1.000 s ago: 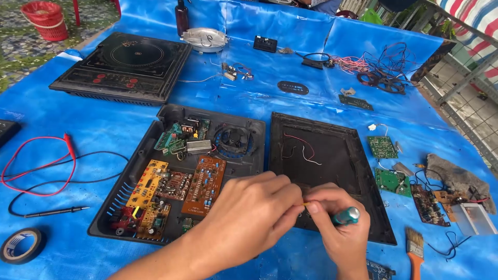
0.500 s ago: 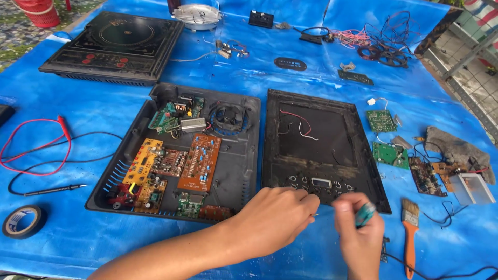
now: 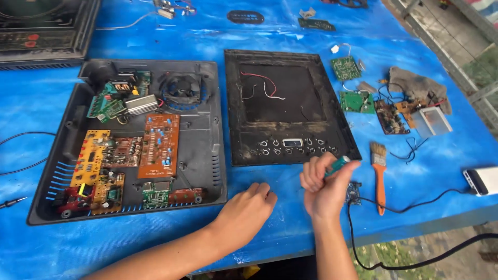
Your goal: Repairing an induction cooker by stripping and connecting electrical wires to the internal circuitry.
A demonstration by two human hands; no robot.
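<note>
Head view: I'm gripping a teal-handled tool [image 3: 337, 165] in my right hand [image 3: 327, 186], fingers clenched round the handle; it looks like a small screwdriver, but the tip is hidden so I can't confirm. The hand is hovering just off the near edge of the black top panel [image 3: 290, 103], close to its row of button cutouts. My left hand [image 3: 248, 210] is resting loosely curled on the blue tarp [image 3: 52, 249], holding nothing, just in front of the open base tray [image 3: 202, 155].

The tray is carrying several circuit boards: an orange board [image 3: 160, 145] in the middle, a yellow board [image 3: 92, 155] to its left, and the cooling fan [image 3: 181, 89] at the back. Red and white wires [image 3: 264, 85] are lying loose across the panel's glass area.

Risks as I'm judging them:
- the tool is sitting high in my fist, so any sideways push near the cutouts could make the tip slip and scratch the panel.
- a small blue board [image 3: 354, 191] is lying touching my right wrist with a black cable [image 3: 415, 205] running off the table edge; my forearm could snag it and drag it off.
- the paintbrush [image 3: 379, 173] is lying just beside that cable, so it could go too.
- the loose wires on the panel could catch if I'm lifting or sliding it.
</note>
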